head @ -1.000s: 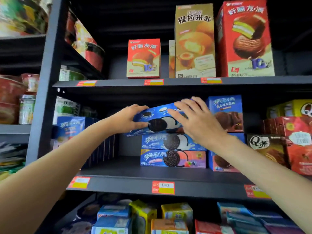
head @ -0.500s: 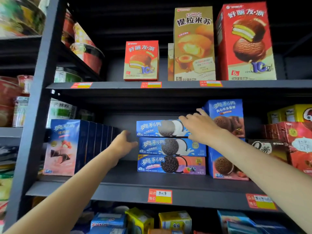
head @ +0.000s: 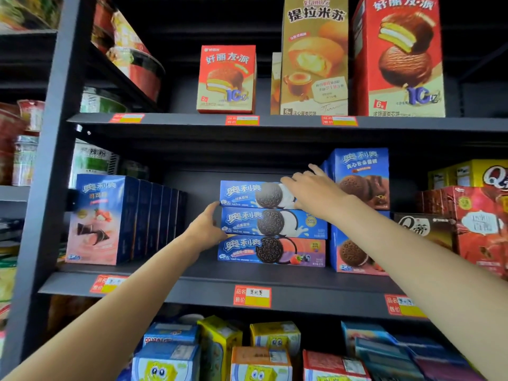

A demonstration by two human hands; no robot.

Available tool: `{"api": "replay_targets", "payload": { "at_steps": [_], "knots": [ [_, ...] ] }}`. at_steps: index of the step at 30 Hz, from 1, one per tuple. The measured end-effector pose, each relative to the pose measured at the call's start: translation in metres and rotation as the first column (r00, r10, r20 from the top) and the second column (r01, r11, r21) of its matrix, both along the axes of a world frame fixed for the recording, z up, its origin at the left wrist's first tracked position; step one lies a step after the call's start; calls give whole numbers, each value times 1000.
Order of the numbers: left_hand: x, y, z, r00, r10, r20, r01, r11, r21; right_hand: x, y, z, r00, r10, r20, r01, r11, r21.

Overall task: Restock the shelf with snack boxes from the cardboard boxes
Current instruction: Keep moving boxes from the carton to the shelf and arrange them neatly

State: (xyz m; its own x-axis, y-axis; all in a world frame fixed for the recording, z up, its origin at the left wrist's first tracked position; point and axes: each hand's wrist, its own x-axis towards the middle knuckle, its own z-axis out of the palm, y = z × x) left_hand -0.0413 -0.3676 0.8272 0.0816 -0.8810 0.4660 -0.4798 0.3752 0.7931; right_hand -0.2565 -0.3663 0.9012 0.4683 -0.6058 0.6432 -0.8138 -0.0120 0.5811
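Three flat blue cookie boxes lie stacked on the middle shelf (head: 192, 287). The top cookie box (head: 247, 192) shows a dark cookie on its front. My right hand (head: 316, 191) rests on the right end of that top box, fingers spread over its front and top. My left hand (head: 206, 229) touches the left ends of the stack, at the middle cookie box (head: 275, 224) and just under the top one. Below them lies the bottom cookie box (head: 272, 251), with a pink and purple front.
A row of upright blue boxes (head: 104, 218) stands left of the stack. Two taller blue boxes (head: 362, 177) are stacked at its right, then brown and red boxes (head: 472, 224). Red and gold pie boxes (head: 313, 56) fill the upper shelf. Yellow and blue cartons (head: 220, 350) sit below.
The top box went from tilted in both hands to lying flat on the stack. My left hand dropped away, then came back to the stack's left end. My right hand stayed on the box's right end.
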Motion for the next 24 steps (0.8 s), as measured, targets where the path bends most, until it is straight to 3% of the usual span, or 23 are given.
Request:
{"api": "replay_targets", "payload": {
  "at_steps": [4,7,9,12,15,18,21,24],
  "knots": [
    [-1,6,1,994,56,97,-53,998,-34,3,0,-8,999,49,3,-49,998,-37],
    [0,19,-4,951,249,183,-201,948,-245,18,3,-18,963,269,-12,-264,934,-243],
    [4,32,-11,931,329,158,-233,870,-435,42,11,-33,857,515,12,-481,810,-336],
    [19,56,-31,895,416,161,-228,737,-636,91,45,-67,680,730,60,-674,656,-340],
    [56,83,-61,883,442,161,-198,660,-725,135,79,-110,553,806,212,-761,592,-265],
    [111,108,-105,861,491,134,-249,636,-730,185,102,-162,493,809,321,-829,549,-111],
    [168,143,-169,846,511,150,-301,691,-657,243,124,-230,504,751,427,-849,522,83],
    [233,190,-264,806,519,284,-326,790,-519,302,156,-335,522,641,563,-852,426,305]
  ]
}}
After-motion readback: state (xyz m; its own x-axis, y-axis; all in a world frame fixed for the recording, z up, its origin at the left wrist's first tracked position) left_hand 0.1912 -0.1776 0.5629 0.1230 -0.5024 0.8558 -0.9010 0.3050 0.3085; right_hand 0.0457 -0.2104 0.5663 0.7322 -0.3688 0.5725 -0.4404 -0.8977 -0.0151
